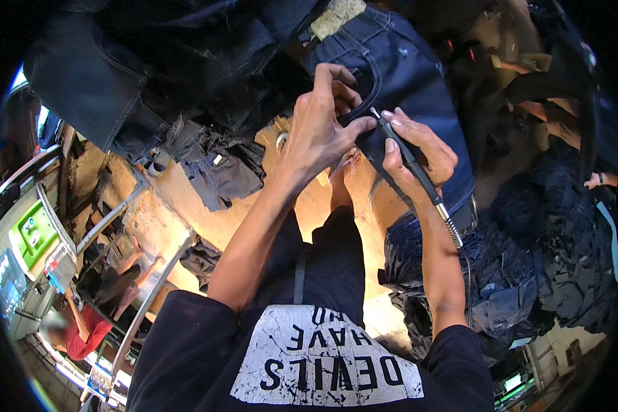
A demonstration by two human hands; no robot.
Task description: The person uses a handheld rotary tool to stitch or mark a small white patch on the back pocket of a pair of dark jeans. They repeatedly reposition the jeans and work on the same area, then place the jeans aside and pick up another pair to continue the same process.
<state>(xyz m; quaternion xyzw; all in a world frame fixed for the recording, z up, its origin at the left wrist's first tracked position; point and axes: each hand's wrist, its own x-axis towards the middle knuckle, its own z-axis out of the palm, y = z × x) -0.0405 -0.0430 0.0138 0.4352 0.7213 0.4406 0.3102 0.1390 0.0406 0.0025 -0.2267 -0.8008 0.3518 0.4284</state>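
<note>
In front of me hangs a dark blue denim garment (419, 82) with a curved, stitched edge. My left hand (319, 127) is curled at that edge, with the fingers bent over the cloth and the thumb pointing toward the tool tip. A slim black rotary handpiece (410, 159), with a metal tip and a spring sleeve at its cable end, is held like a pen in my right hand (426, 147). Its tip is close to my left thumb and the denim; whether it touches the cloth I cannot tell.
More dark denim (96, 89) hangs at the upper left. Large heaps of dark garments (529, 254) lie to the right. Grey garments (223, 172) lie on the floor. A person in red (82, 333) sits at the far left beside a green tray (36, 230). Other people's arms show at right.
</note>
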